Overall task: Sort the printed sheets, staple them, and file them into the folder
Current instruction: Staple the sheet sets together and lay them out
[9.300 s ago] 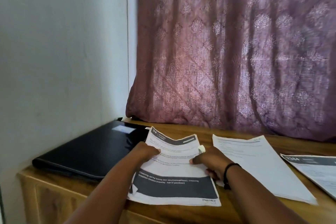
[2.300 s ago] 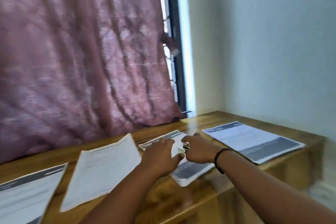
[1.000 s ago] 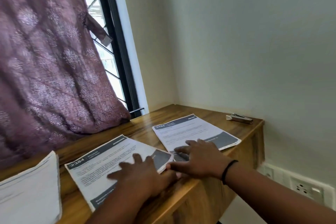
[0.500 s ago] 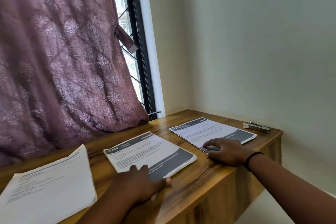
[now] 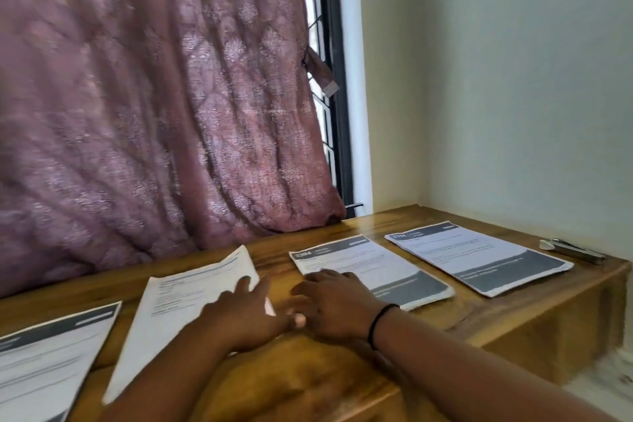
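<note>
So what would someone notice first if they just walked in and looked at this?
Probably the big mauve patterned curtain filling the wall behind the wooden table. Next, four sets of printed sheets laid side by side along the table, with the left hand and right hand resting open across the middle ones. A small stapler sits alone at the far right corner.
</note>
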Motion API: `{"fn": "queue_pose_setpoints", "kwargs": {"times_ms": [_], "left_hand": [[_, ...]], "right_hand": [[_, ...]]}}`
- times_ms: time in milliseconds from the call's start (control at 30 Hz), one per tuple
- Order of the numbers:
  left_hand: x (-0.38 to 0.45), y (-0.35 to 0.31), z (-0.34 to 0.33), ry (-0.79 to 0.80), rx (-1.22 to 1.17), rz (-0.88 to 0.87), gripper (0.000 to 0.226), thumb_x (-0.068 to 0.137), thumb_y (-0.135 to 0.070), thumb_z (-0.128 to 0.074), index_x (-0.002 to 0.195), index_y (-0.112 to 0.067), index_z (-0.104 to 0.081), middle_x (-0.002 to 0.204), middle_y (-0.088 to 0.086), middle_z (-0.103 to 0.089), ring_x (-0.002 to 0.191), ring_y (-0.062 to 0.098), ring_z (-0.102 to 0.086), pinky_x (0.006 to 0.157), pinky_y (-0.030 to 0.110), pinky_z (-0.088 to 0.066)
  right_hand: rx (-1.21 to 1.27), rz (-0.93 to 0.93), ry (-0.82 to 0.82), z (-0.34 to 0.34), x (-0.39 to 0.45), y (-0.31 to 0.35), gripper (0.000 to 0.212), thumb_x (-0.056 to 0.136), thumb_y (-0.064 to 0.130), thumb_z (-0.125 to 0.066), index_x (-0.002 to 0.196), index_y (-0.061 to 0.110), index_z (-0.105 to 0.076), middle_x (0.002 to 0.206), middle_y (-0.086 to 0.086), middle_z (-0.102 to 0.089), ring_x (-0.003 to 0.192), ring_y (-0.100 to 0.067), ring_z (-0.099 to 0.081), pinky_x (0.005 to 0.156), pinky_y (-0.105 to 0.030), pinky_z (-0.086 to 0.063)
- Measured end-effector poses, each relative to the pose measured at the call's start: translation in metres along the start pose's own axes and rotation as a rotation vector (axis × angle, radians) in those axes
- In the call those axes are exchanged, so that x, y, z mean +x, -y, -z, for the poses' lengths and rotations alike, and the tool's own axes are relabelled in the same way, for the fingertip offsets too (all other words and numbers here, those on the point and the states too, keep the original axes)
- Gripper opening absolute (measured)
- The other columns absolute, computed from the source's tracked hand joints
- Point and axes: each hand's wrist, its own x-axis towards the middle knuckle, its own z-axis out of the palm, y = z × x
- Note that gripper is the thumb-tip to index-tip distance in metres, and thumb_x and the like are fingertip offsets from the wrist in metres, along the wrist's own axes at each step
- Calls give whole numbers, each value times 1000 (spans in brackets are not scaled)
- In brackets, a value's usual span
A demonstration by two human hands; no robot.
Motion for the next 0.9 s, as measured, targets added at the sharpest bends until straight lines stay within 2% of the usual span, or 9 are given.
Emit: {"fn": "queue_pose_setpoints", "kwargs": {"times_ms": [33,133,233,400,633,767,900], "left_hand": [[-6,24,0,8,15,79,126,49,-101,-25,151,-32,-5,161,2,1,144,33,-18,115,49,-23],[-28,81,-4,54,-4,285,123,52,-97,-20,152,-27,0,161,5,4,146,34,-13,117,50,-20],[-46,112,-10,96,-98,381,129,45,-98,-21,152,-28,1,161,6,1,145,32,-19,116,51,-21],[-52,114,-16,98,-21,327,104,68,-90,-16,152,-29,-1,161,9,-7,144,35,-18,116,51,-16],[-36,83,-15,88,-71,166,95,76,-86,-18,151,-29,-11,160,8,-11,144,33,-20,117,51,-12],[-31,89,-17,83,-114,154,94,75,-86,-20,151,-30,-11,161,4,-7,146,32,-16,117,53,-10],[-44,140,-6,9,-120,228,105,66,-93,-23,151,-32,-14,161,4,-7,146,31,-16,116,56,-15]], "right_hand": [[14,29,11,-4,9,18,55,88,63,-38,137,38,-41,145,-1,-42,135,-27,-35,107,-50,-31],[87,56,91,-13,32,63,64,88,72,-32,145,43,-28,159,2,-22,145,-29,-19,114,-52,-19],[64,103,174,-24,46,93,68,86,76,-27,147,47,-21,161,4,-11,147,-29,-10,116,-53,-13],[73,86,207,-27,49,101,64,88,74,-26,146,46,-26,159,4,-20,145,-23,-21,115,-50,-16],[176,-32,218,-10,31,59,56,90,67,-38,143,47,-34,157,11,-24,144,-14,-22,117,-39,-16],[209,-66,236,-6,27,45,56,89,67,-41,141,47,-36,157,12,-26,144,-15,-23,118,-40,-17],[98,-80,171,-6,36,57,70,85,76,-32,146,41,-30,158,8,-24,145,-17,-21,118,-46,-12]]}}
